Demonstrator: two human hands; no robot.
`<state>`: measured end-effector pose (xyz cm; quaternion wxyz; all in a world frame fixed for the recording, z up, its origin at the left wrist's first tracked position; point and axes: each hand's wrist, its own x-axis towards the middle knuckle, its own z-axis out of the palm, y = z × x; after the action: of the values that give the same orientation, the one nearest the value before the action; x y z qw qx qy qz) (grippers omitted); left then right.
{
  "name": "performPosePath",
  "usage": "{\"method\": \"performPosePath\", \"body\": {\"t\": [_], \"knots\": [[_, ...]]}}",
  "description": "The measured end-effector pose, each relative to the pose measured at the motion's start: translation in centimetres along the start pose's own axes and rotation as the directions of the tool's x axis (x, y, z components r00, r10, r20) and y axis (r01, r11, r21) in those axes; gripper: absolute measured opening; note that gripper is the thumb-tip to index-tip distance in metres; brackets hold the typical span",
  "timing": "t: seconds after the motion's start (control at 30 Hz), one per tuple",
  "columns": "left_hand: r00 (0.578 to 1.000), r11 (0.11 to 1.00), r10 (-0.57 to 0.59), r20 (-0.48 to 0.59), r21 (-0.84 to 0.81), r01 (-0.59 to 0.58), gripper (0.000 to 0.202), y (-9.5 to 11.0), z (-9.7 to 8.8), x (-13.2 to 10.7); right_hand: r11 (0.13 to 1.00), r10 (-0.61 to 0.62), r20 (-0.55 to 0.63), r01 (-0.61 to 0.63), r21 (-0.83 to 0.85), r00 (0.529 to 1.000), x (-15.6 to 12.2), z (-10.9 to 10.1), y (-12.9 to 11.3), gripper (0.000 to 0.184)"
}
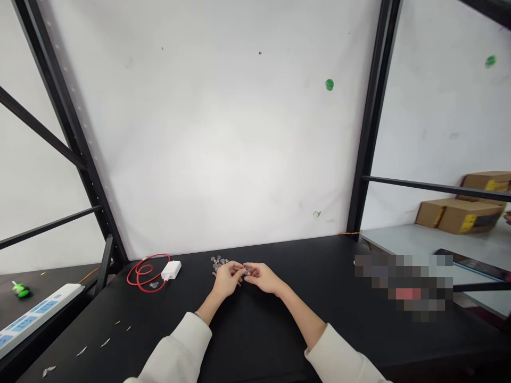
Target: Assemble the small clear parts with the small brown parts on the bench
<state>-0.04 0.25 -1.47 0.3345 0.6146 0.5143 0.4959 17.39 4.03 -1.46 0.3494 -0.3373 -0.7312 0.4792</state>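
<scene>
Both of my hands meet at the far middle of a black table (279, 330). My left hand (227, 279) and my right hand (261, 277) have their fingers pinched together on a small clear piece (246, 271) held between them. It is too small to name. A little heap of similar small clear parts (219, 262) lies on the table just beyond my left hand. White sleeves cover both forearms.
A white charger (171, 269) with a coiled red cable (141, 272) lies to the left. Further left are a white power strip (38, 313) and a small green object (19, 290). Black rack posts stand at both back corners. Cardboard boxes (465, 213) sit on a grey shelf to the right.
</scene>
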Motion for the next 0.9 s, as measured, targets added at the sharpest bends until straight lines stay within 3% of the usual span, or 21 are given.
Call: {"method": "performPosePath", "body": {"t": [0.57, 0.9], "knots": [[1.000, 1.000, 0.001, -0.031, -0.008, -0.002, 0.036, -0.4, 0.0, 0.1, 0.964, -0.089, -0.015, 0.082, -0.254, 0.996, -0.4, 0.1, -0.1, 0.036], [1.000, 1.000, 0.024, -0.020, 0.009, -0.024, 0.041, -0.2, -0.1, 0.1, 0.971, -0.099, -0.026, 0.091, -0.220, 0.995, -0.7, 0.2, -0.8, 0.035]]}}
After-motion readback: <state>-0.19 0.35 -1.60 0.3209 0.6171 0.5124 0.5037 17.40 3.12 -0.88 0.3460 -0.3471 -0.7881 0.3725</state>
